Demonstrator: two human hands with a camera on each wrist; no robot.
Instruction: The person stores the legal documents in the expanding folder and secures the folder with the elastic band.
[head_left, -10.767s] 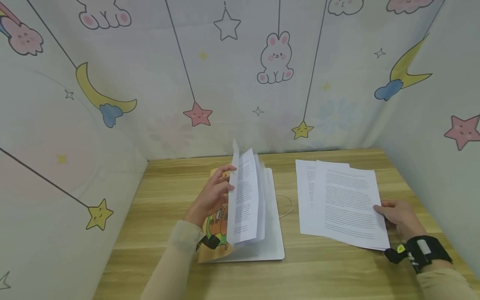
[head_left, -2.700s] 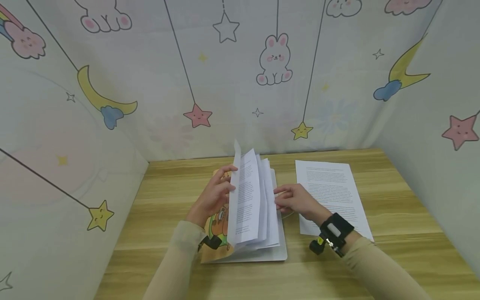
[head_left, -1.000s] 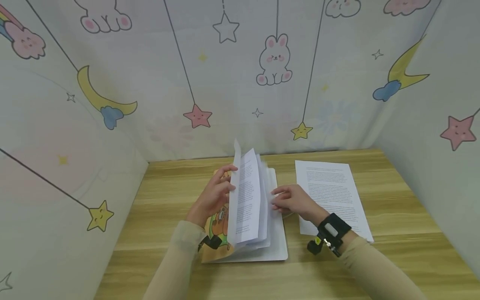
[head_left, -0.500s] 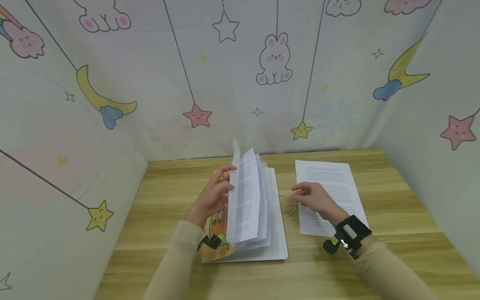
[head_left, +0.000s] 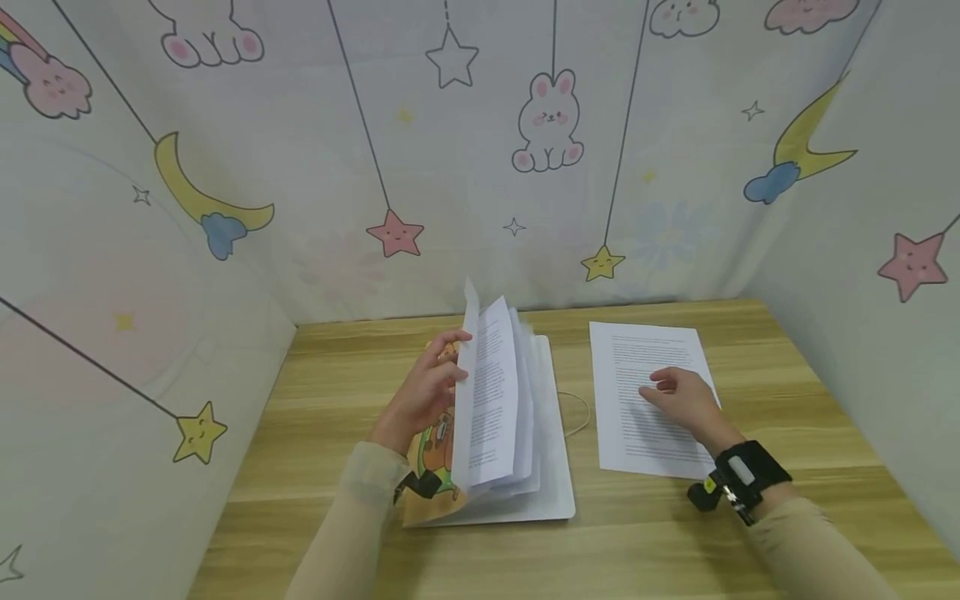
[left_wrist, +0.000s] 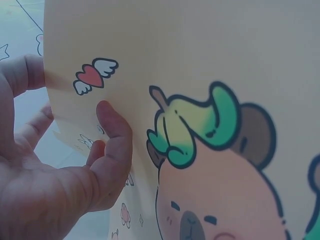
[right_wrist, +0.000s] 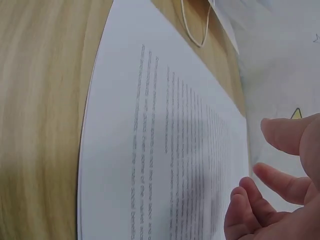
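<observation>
A folder [head_left: 557, 467] with a cartoon capybara cover [left_wrist: 210, 195] lies partly open on the table. Several printed sheets [head_left: 491, 392] stand fanned inside it. My left hand [head_left: 423, 392] holds the folder's front part at its left edge, with fingers on both sides of that edge in the left wrist view. To the right, printed paper [head_left: 637, 437] lies flat on the table. Over its right half is my right hand [head_left: 682, 400], holding nothing, its fingers loosely bent. In the right wrist view those fingers [right_wrist: 282, 182] are spread apart above the paper.
A thin elastic loop [head_left: 588, 408] sticks out from the folder's right edge, between folder and paper. The wood-grain table [head_left: 637, 550] is bounded at the back and both sides by cartoon-printed cloth walls [head_left: 480, 167].
Earlier, my right hand brought a sheet from the right pile to the folder, where it slid in among the others. It has since let go and moved right, over the paper. Left hand unchanged.
</observation>
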